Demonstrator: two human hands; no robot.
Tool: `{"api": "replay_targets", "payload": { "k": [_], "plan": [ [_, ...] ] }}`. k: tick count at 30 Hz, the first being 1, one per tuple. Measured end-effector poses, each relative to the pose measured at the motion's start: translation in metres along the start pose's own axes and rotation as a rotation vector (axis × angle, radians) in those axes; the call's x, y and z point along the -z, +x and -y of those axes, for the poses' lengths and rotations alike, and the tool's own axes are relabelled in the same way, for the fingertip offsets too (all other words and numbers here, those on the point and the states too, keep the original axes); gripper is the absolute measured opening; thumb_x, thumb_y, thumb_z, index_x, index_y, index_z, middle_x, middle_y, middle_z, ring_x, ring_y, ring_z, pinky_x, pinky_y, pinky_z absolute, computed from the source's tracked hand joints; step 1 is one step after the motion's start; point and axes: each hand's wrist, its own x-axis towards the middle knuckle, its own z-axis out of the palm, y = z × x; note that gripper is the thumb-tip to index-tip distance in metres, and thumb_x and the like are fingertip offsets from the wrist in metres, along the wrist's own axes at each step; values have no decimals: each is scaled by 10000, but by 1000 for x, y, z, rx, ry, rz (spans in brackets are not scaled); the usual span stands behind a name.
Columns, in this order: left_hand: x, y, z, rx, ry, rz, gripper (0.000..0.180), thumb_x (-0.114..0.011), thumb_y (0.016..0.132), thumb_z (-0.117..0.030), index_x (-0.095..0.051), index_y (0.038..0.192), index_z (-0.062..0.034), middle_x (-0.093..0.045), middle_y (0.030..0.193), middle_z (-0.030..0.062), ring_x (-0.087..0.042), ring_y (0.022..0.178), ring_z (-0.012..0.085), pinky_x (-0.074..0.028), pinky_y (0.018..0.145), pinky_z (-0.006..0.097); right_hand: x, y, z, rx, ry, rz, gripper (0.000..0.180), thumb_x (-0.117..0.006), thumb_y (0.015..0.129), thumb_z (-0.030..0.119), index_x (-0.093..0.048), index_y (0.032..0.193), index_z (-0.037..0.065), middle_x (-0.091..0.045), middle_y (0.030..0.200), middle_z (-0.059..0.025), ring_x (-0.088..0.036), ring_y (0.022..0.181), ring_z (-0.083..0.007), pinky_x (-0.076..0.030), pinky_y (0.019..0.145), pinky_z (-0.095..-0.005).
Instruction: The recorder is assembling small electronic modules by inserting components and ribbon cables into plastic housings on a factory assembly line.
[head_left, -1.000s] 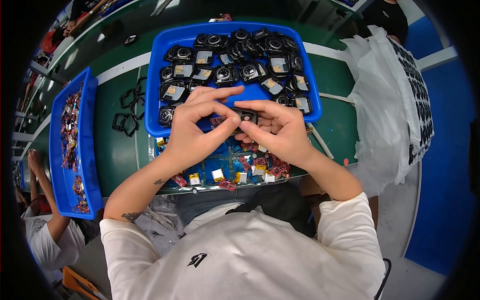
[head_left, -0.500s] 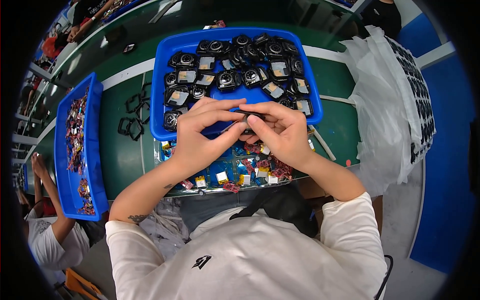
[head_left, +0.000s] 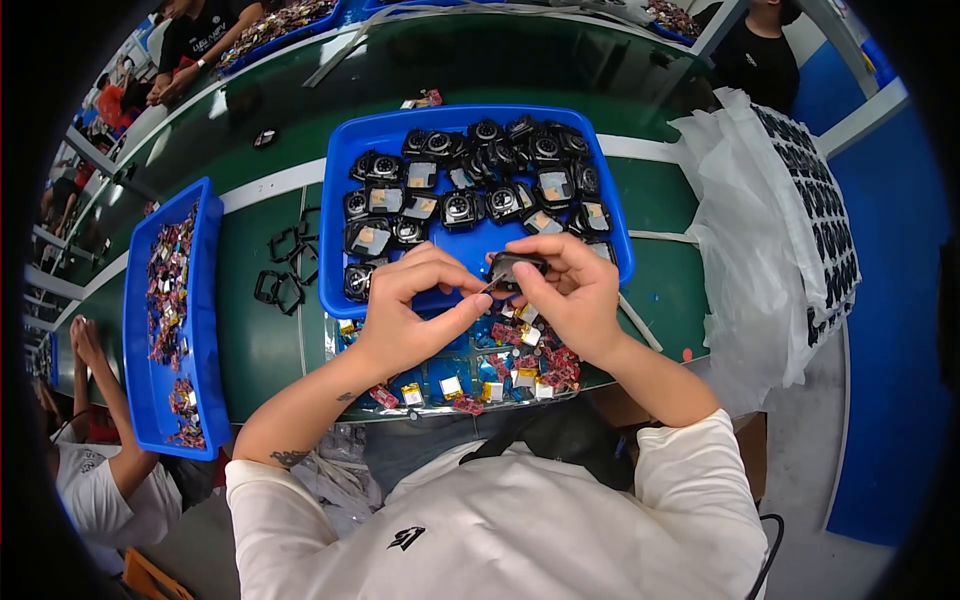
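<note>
My right hand (head_left: 582, 300) grips a black smartwatch case (head_left: 516, 268), its greyish inside tilted up, just over the near edge of a blue tray (head_left: 470, 243). My left hand (head_left: 415, 305) has thumb and forefinger pinched at the case's left edge, on a thin piece too small to make out. Behind my hands the tray holds many similar black watch cases (head_left: 460, 209), some showing a round sensor back, others a grey inside with a tan patch. Below my hands lie red circuit boards (head_left: 467, 404) and small silver-and-yellow batteries (head_left: 451, 386).
A long blue bin (head_left: 140, 400) of mixed small parts stands at the left. Black frames (head_left: 287, 290) lie between it and the tray. White plastic sheeting (head_left: 720, 250) with rows of black parts (head_left: 830, 220) is at the right. Co-workers sit at left and across the bench.
The view has tilted, so the tray sits lower in the picture. My left hand has drawn its fingertips together at the case's edge, and more of the case's grey inside shows.
</note>
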Motion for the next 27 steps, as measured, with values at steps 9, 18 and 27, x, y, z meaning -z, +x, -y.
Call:
{"api": "replay_targets", "payload": {
  "k": [9,18,27],
  "plan": [
    [2,2,-1,227,-303,49,62,-683,789,-37,-661,805,19,-614,770,53,-532,695,104,-417,643,231,6,4,0,322,-585,-81,214,-679,743,28,-679,957,13,-652,740,-74,-582,564,-103,-442,501,-220],
    [4,1,-2,409,-475,71,118,-672,826,-52,-622,893,31,-644,836,53,-576,732,75,-457,677,204,-5,6,-16,313,-370,-142,201,-677,730,-23,-660,930,-15,-681,809,-95,-672,738,-132,-521,639,-223],
    [8,1,4,447,-497,58,91,-659,831,-18,-574,844,12,-654,855,92,-629,792,113,-504,718,226,-10,8,-16,277,-336,-113,227,-670,746,-18,-632,969,-40,-691,880,-117,-676,795,-147,-545,713,-252]
  ]
}}
